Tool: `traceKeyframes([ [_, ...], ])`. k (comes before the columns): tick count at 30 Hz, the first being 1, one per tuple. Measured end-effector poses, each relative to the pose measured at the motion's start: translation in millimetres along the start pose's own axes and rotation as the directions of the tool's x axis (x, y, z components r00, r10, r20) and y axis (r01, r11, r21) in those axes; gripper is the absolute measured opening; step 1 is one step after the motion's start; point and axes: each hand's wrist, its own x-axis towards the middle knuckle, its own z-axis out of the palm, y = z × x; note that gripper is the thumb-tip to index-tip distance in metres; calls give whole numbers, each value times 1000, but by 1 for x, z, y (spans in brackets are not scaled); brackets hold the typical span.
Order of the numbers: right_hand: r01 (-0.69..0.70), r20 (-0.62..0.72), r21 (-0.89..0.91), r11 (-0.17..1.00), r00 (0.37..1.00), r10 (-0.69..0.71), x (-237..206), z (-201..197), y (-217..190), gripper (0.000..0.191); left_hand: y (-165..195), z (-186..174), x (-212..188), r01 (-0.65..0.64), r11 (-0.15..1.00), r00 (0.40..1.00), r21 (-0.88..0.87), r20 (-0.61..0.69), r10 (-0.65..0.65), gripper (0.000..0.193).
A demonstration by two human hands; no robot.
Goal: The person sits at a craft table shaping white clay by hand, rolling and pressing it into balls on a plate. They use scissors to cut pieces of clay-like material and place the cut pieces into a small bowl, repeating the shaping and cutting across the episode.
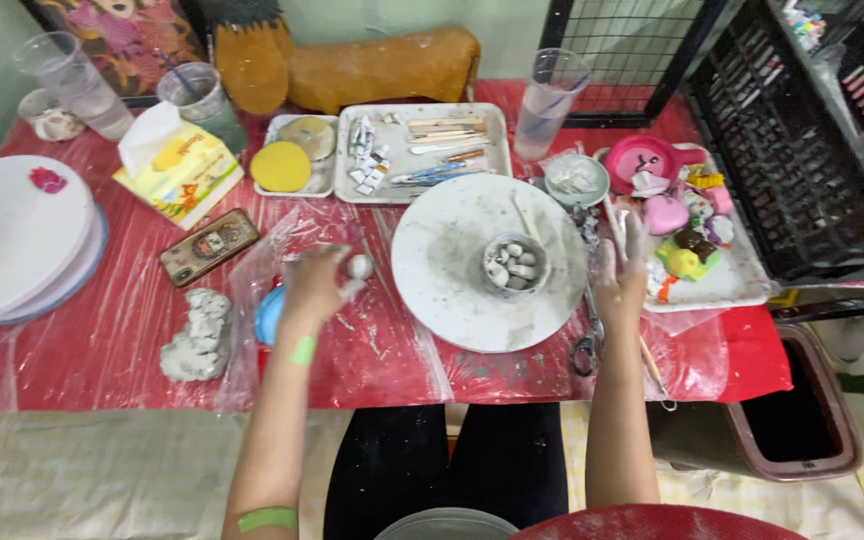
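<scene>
**Head view: clay ball in the left fingers, cup off to their right**

Head camera looks straight down on a red, plastic-covered table [102,340]. The left hand [314,285] is curled, and its fingertips pinch a small grey clay ball [359,266] that sticks out on the hand's right side, so this grip is narrow and holding the ball. The ball is round, with no long axis to speak of.

From that grip, the small clay cup [514,265] lies straight to the right at about the same depth on the table. It sits upright near the middle of the round white turntable [452,300] and holds several pale lumps. The turntable's near-left rim lies between ball and cup; ball and cup are near but apart.

The right hand [622,275] is open and flat, fingers spread, holding nothing, and rests at the turntable's right rim. It stands on the cup's far side from the ball, roughly as close to the cup as the left hand is. Scissors [585,345] lie just below and left of it.

Behind and to the left of the left grip lies a rough heap of grey clay [197,335], well apart from the turntable.
</scene>
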Motion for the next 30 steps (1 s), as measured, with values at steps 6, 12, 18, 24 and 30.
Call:
traceKeyframes([
  [6, -79, -114, 260, 962, 987, 112, -62, 13, -58, 34, -2, 32, -7, 8, 994, 999, -107, -38, -12, 52],
  [12, -182, -111, 197, 963, 972, 206, -90, 10, -63, 27, -5, 14, -46, -202, 921, 972, -333, -185, 146, 49],
  [18, -241, -90, -424, 873, 970, 225, -109, -9, -38, 23, 31, 6, -86, -11, 242, 1000, -970, -11, -2, 43],
  [24, -116, 92, -583, 804, 974, 208, -130, -35, -18, 24, 66, 49, -97, 119, -260, 993, -958, 119, 14, 44],
  [30, -197, -56, -604, 772, 977, 205, -134, -68, -3, 21, 99, 62, -96, 192, -117, 981, -974, 187, 52, 36],
])
